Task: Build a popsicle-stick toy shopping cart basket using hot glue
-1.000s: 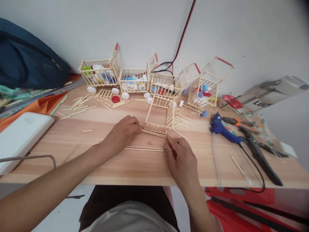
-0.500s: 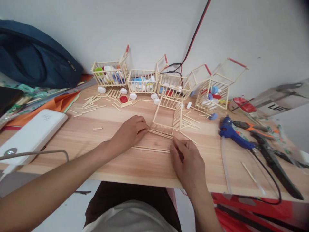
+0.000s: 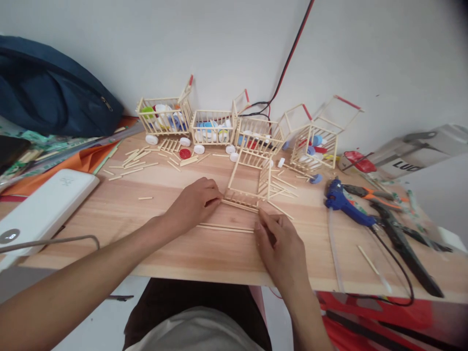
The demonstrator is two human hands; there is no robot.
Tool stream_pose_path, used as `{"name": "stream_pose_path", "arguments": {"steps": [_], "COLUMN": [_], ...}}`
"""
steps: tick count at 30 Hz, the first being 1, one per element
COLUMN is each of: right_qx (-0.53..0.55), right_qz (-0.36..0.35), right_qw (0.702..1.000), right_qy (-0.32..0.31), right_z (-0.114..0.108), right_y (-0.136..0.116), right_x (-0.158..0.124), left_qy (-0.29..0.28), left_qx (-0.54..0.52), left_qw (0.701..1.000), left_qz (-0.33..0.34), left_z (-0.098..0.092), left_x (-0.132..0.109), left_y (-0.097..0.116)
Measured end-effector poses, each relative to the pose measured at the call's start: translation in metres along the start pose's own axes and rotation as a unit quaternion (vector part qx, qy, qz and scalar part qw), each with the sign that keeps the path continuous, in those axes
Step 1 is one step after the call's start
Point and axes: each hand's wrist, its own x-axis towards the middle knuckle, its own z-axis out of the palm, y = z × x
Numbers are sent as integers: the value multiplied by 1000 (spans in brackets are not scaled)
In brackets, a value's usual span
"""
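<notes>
A small open frame of thin wooden sticks (image 3: 264, 181), with slatted sides, stands on the wooden table in front of me. My left hand (image 3: 193, 204) pinches its near left corner between thumb and fingers. At the near right corner, my right hand (image 3: 281, 248) has its thumb and fingertips closed on the end of the near edge. Fingers partly hide both corners. Two long sticks (image 3: 226, 228) lie side by side just nearer to me, running between the hands; their ends are partly covered.
Several finished stick carts (image 3: 214, 127) filled with bottle caps stand along the wall. Loose sticks (image 3: 133, 163) are scattered before them. A white power bank (image 3: 51, 207) lies left; a blue glue gun (image 3: 345, 204), orange-handled pliers (image 3: 373, 191) and black-handled tool (image 3: 405, 251) lie right.
The whole view has shifted slightly, so things appear a little further left and lower. Both hands keep their places on the stick frame.
</notes>
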Motion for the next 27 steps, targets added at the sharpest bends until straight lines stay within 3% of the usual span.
{"name": "stream_pose_path", "arguments": {"steps": [5,9,14,17,22,27], "right_qx": [19,-55,-154,-249,-314,-358], "right_qz": [-11,16,58,118,151,138], "right_qw": [1000,995,980,949,936,921], "right_qy": [19,76,111,156,60,-66], "right_z": [-25,-59,-97,-115,-148,-157], "right_y": [9,27,71,107,160,184], "right_x": [-4,-13,-19,-12,10,34], "left_qy": [6,19,31,27,51,60], "left_qx": [-14,-71,-154,-130,24,95], "left_qw": [1000,995,972,971,972,967], "left_qz": [3,-74,-174,-197,-227,-230], "left_z": [-21,-41,-52,-58,-70,-73], "left_x": [-4,-14,-35,-48,-63,-68], "left_y": [5,10,2,-8,-25,-32]}}
